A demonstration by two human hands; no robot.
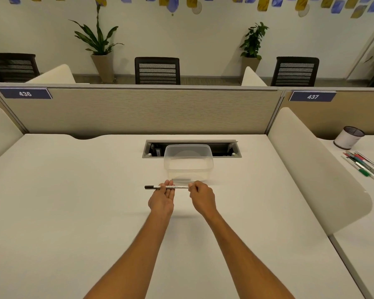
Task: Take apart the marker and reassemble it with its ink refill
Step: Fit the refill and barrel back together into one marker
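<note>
While the marker [167, 187] looks whole and capped, the dismantling seems not yet begun. The left hand [162, 201] supports it on nearly straight fingers; the right hand [201, 196] pinches its end.

I can't read the tiny print on the slim white marker with a black cap [166, 187] | its right end is buried in my right hand [201, 196] grip | my left hand [162, 200] fingers lie behind the barrel | the far-right loose pens [364, 164] run past the frame edge | the dark cable recess [191, 148] is partly masked by the clear plastic tub [188, 161]
</note>
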